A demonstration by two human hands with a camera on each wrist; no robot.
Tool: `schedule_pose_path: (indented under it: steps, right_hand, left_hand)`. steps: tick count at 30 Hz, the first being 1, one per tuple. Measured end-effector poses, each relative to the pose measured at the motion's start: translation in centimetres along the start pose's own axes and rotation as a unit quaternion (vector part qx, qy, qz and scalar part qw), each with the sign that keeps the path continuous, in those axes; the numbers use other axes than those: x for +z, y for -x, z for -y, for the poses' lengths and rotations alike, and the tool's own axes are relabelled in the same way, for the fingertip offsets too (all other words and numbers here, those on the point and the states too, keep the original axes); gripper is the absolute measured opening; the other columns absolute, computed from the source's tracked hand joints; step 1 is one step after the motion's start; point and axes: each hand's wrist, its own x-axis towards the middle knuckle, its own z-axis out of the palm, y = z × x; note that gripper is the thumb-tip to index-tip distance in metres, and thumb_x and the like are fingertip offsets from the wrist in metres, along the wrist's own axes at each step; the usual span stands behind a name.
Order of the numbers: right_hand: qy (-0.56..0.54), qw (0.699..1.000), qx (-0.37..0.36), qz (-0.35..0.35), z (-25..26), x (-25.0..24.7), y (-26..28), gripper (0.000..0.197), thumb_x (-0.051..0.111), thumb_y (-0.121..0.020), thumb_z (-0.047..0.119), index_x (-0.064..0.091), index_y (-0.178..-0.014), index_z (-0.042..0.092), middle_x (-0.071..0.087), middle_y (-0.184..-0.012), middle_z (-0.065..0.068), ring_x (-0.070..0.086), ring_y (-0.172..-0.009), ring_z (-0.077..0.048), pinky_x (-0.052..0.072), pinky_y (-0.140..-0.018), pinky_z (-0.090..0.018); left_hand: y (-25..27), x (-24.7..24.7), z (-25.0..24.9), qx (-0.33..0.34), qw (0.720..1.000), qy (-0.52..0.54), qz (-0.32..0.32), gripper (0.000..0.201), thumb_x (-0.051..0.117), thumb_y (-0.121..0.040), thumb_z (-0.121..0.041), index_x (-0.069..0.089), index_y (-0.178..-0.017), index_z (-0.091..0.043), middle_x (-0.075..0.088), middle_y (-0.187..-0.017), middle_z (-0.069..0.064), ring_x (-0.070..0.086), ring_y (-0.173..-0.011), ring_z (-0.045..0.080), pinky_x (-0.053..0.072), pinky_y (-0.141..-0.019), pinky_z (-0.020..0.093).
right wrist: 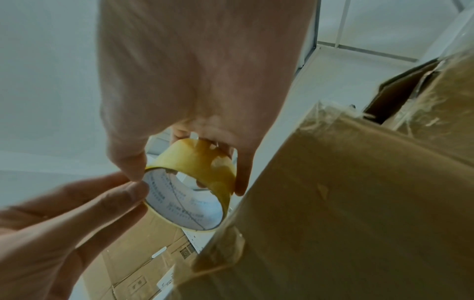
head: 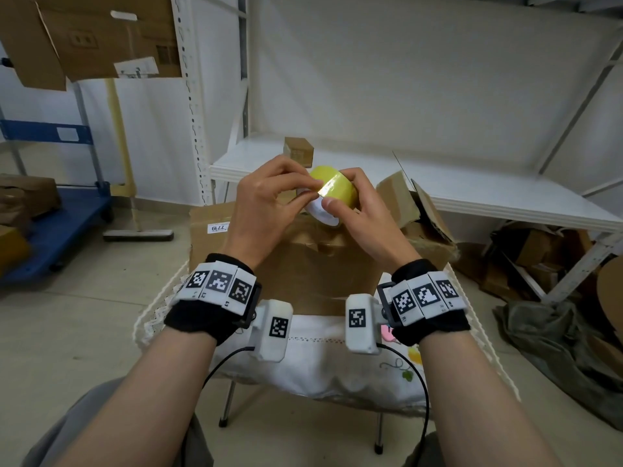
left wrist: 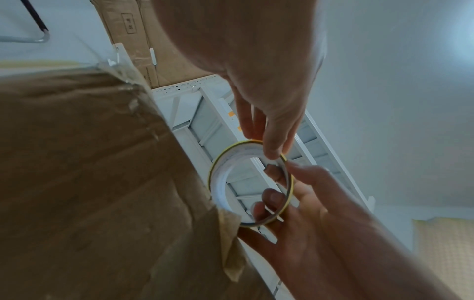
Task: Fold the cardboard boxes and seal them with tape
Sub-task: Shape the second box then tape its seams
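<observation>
- The right hand grasps a round roll of yellow packing tape with a white printed core, thumb on the near rim and fingers curled round the far side; the left hand pinches at the roll's outer face with thumb and forefinger, its other fingers curled loosely above.
- The head view shows both hands meeting at the roll, held up in the air above a large brown cardboard box whose top is already crossed with wrinkled clear tape; the box sits on a small worktop covered with a white lace-edged cloth.
- The left wrist view looks straight through the roll's open core, where the right hand's fingertips show inside the ring; the head view does not show this.
- The right wrist view gives the yellow side of the roll and the printed lining of its core, with the left hand's fingers at its rim; the print is too blurred to read.
- Whether a loose tape end has been lifted cannot be made out in any view.
- Beyond the box a white metal shelf carries a small brown carton; an open, crumpled cardboard box leans beside the large one; a blue platform trolley is cut off at the left edge.
</observation>
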Motion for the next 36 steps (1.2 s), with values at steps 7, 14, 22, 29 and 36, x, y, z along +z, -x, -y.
schedule_pose_path:
  steps: [7, 14, 22, 29, 36]
  right_hand:
    - [0.003, 1.000, 0.002, 0.006, -0.13, -0.26, -0.06, 0.021, 0.059, -0.099, 0.017, 0.048, -0.117, 0.020, 0.049, -0.100, 0.008, 0.050, -0.084, -0.006, 0.044, -0.063, -0.010]
    - [-0.019, 1.000, -0.001, 0.011, -0.20, -0.20, -0.03, 0.023, 0.056, -0.090, 0.026, 0.049, -0.112, 0.027, 0.051, -0.102, 0.009, 0.050, -0.086, -0.008, 0.044, -0.066, -0.012]
    - [-0.024, 1.000, 0.001, 0.002, -0.15, -0.10, 0.00, 0.029, 0.058, -0.086, 0.031, 0.048, -0.113, 0.025, 0.051, -0.103, 0.009, 0.052, -0.085, -0.006, 0.046, -0.067, -0.016]
    - [-0.021, 0.999, -0.025, -0.002, 0.02, -0.33, 0.13, 0.026, 0.066, -0.094, 0.012, 0.051, -0.114, 0.018, 0.053, -0.102, 0.008, 0.051, -0.079, 0.005, 0.048, -0.068, -0.017]
    - [-0.030, 0.999, -0.026, 0.009, 0.34, -0.14, 0.40, 0.025, 0.065, -0.095, 0.012, 0.051, -0.113, 0.021, 0.054, -0.104, 0.005, 0.053, -0.082, 0.003, 0.054, -0.071, -0.023]
  left_hand:
    - [-0.51, -0.11, 0.40, -0.151, 0.983, 0.071, 0.080, 0.030, 0.080, -0.082, -0.024, 0.066, -0.103, -0.009, 0.063, -0.104, 0.001, 0.061, -0.091, 0.005, 0.051, -0.079, 0.010]
    - [-0.25, -0.09, 0.25, -0.091, 0.994, 0.050, 0.044, 0.024, 0.080, -0.081, -0.021, 0.065, -0.091, -0.006, 0.062, -0.090, 0.001, 0.057, -0.080, 0.007, 0.051, -0.073, 0.018]
    - [0.09, 0.13, -0.02, -0.054, 0.998, 0.022, 0.022, 0.019, 0.079, -0.083, -0.019, 0.066, -0.085, -0.005, 0.063, -0.084, 0.003, 0.054, -0.074, 0.008, 0.048, -0.068, 0.017]
    - [-0.16, 0.08, -0.27, -0.033, 0.997, 0.024, 0.061, 0.022, 0.077, -0.081, -0.008, 0.065, -0.099, -0.008, 0.057, -0.099, 0.001, 0.056, -0.086, 0.011, 0.049, -0.077, 0.020]
    - [-0.06, -0.40, -0.02, -0.025, 0.997, 0.009, 0.078, 0.040, 0.077, -0.084, -0.012, 0.069, -0.123, -0.014, 0.059, -0.116, 0.004, 0.060, -0.099, 0.014, 0.056, -0.086, 0.026]
